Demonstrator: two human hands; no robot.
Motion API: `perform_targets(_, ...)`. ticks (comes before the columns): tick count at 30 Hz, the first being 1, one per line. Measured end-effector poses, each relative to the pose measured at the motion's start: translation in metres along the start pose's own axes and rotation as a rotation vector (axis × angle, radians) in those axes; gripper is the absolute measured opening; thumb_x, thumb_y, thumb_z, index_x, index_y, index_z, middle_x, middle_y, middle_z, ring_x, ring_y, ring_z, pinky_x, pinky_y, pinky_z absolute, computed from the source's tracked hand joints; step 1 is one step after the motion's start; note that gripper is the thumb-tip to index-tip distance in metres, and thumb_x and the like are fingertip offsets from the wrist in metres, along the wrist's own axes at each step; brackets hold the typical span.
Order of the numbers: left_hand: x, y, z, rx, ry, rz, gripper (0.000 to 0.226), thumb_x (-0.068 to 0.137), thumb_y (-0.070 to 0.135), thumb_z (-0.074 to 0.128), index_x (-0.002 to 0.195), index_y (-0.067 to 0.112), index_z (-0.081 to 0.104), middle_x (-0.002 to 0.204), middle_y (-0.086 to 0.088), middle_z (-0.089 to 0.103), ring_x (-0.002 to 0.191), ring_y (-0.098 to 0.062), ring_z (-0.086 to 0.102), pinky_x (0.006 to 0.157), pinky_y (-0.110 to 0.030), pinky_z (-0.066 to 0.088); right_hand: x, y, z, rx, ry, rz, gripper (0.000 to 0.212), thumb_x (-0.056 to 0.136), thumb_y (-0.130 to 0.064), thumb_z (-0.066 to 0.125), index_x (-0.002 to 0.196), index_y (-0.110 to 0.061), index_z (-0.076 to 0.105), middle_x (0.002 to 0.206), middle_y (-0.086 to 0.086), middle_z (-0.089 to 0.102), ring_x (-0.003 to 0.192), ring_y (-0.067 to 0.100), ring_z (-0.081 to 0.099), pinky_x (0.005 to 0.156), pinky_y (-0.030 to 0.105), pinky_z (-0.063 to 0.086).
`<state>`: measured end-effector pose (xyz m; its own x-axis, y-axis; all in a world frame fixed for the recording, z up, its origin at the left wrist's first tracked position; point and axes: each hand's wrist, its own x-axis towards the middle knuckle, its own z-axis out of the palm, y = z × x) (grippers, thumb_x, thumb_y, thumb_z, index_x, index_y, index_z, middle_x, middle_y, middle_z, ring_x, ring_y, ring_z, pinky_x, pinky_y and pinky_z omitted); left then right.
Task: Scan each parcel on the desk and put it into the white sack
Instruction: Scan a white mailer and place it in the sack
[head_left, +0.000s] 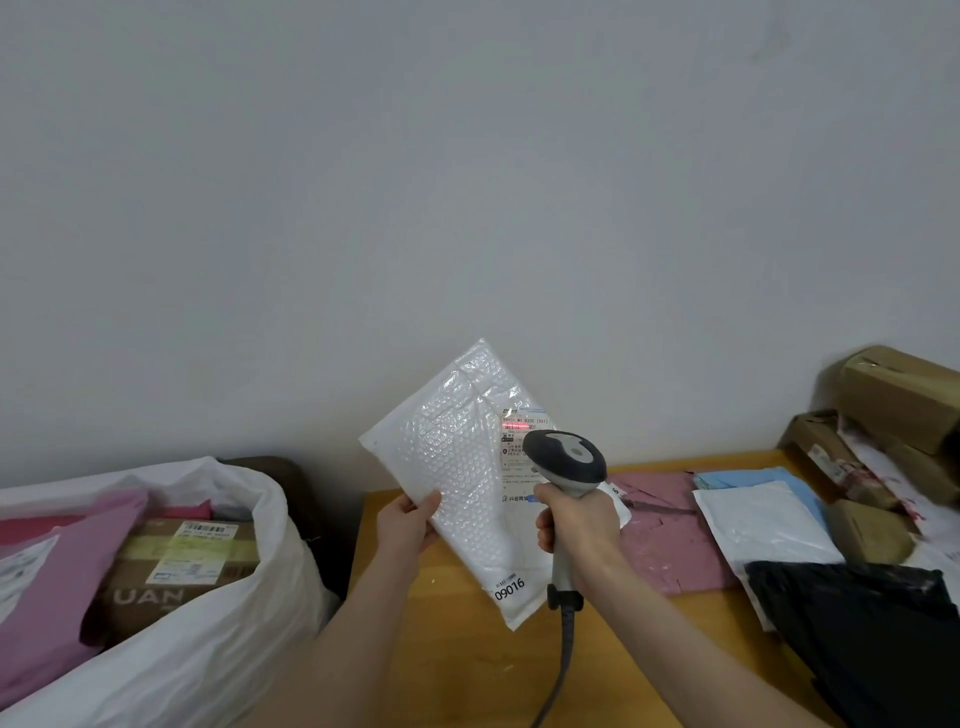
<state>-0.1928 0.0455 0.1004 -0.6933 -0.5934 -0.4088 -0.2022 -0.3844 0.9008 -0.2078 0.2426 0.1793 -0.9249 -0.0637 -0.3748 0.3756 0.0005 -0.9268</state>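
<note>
Wooden bench (457, 649), light grain, seen from its near edge. Left hand (408, 525): fingers (428, 504) pinch the left edge of a white bubble mailer (457, 467), held tilted up off the bench above its near-left part, printed side toward the person. Right hand (576, 522): fingers (545, 530) wrapped round the grip of a grey handheld scanner (566, 460), cable (563, 665) trailing down toward the near edge. The scanner head is just in front of the mailer's shipping label (519, 447), with a red scan line (514, 426) across the upper print. A sticker reading 09016 (510, 588) sits at the mailer's lower corner. Step in hand, by judgement: scanning. It is best done with the mailer held flat and steady, the red line laid squarely across the barcode and the scanner head kept from hiding the label. White sack (218, 623): open-mouthed, off the bench's left edge, already holding a brown carton (176, 566) and pink mailers (62, 561). Right half of the bench: pink mailer (660, 535), white mailer (763, 525), blue mailer (753, 475) and black bag (857, 623), all overlapping. Far right corner: stacked brown cartons (898, 395). Plain grey-white wall (467, 182) behind.
</note>
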Motion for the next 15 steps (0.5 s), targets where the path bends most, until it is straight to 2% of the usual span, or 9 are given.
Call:
perform_targets(5, 0.004, 0.018, -0.020, 0.017, -0.008, 0.035, 0.023, 0.087, 0.006, 0.066, 0.108, 0.002, 0.059, 0.095, -0.008, 0.066, 0.084, -0.022, 0.064, 0.083, -0.037, 0.052, 0.002, -0.001, 0.005, 0.130, 0.049, -0.014, 0.011, 0.084, -0.012, 0.071, 0.086, -0.002, 0.067, 0.067, 0.010, 0.067, 0.051, 0.018, 0.056, 0.058, 0.031, 0.049)
perform_targets(8, 0.012, 0.037, -0.035, 0.033, 0.010, 0.079, 0.024, 0.088, 0.012, 0.067, 0.109, 0.002, 0.059, 0.102, -0.010, 0.065, 0.087, -0.024, 0.064, 0.085, -0.038, 0.053, 0.004, 0.001, 0.006, 0.192, 0.171, -0.012, 0.026, 0.081, -0.011, 0.075, 0.102, -0.002, 0.062, 0.080, 0.011, 0.067, 0.061, 0.020, 0.061, 0.058, 0.030, 0.052)
perform_targets(10, 0.015, 0.047, -0.045, 0.005, 0.041, 0.080, 0.025, 0.088, 0.014, 0.067, 0.109, 0.003, 0.059, 0.108, -0.013, 0.065, 0.096, -0.029, 0.063, 0.089, -0.041, 0.052, 0.005, 0.005, 0.007, 0.210, 0.242, 0.021, 0.030, 0.081, -0.012, 0.076, 0.105, -0.001, 0.062, 0.079, 0.010, 0.064, 0.064, 0.019, 0.060, 0.062, 0.031, 0.054)
perform_targets(13, 0.014, 0.060, -0.059, -0.092, 0.079, 0.068, 0.029, 0.089, 0.013, 0.066, 0.115, 0.003, 0.057, 0.114, -0.014, 0.063, 0.103, -0.031, 0.061, 0.089, -0.043, 0.052, 0.003, 0.010, 0.015, 0.213, 0.260, 0.072, 0.040, 0.078, -0.011, 0.078, 0.111, 0.000, 0.060, 0.079, 0.009, 0.061, 0.065, 0.020, 0.058, 0.076, 0.041, 0.056)
perform_targets(15, 0.009, 0.065, -0.069, -0.121, 0.094, 0.071, 0.035, 0.089, 0.015, 0.066, 0.120, 0.003, 0.056, 0.118, -0.014, 0.063, 0.106, -0.032, 0.061, 0.091, -0.047, 0.052, 0.002, 0.013, 0.027, 0.208, 0.256, 0.075, 0.042, 0.075, -0.010, 0.081, 0.110, -0.003, 0.059, 0.084, 0.010, 0.064, 0.070, 0.022, 0.061, 0.079, 0.042, 0.057)
